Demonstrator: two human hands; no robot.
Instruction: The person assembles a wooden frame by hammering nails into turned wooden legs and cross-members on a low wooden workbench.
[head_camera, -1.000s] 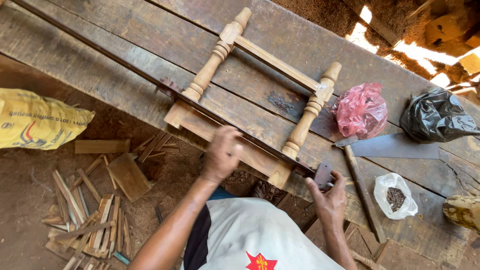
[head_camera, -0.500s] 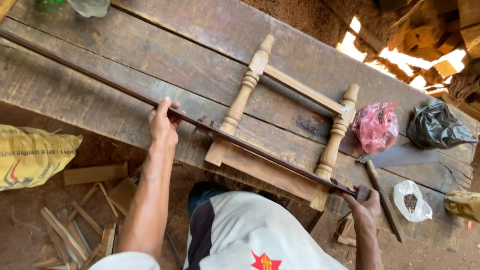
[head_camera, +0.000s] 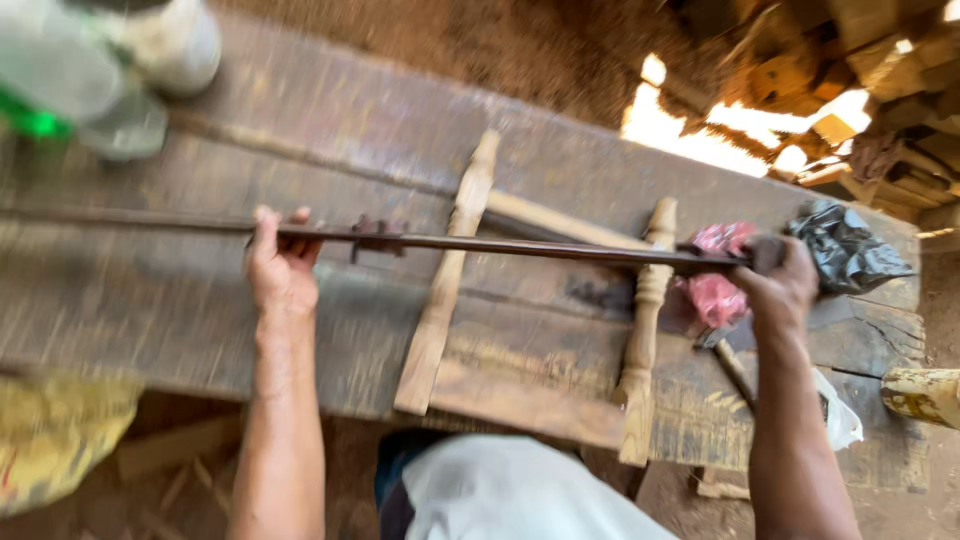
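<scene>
Stiffness and considerable weight are judged in the long dark metal bar clamp (head_camera: 520, 244), which is held level above the turned wooden frame (head_camera: 450, 290), gripped well apart by the closed left hand (head_camera: 280, 265) and closed right hand (head_camera: 775, 285).

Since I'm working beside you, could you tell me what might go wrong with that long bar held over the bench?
The bar is long and runs past the left hand, so its far end could swing into the bottles. It hangs over the frame; if the right hand slips, it may drop onto the spindles.
</scene>
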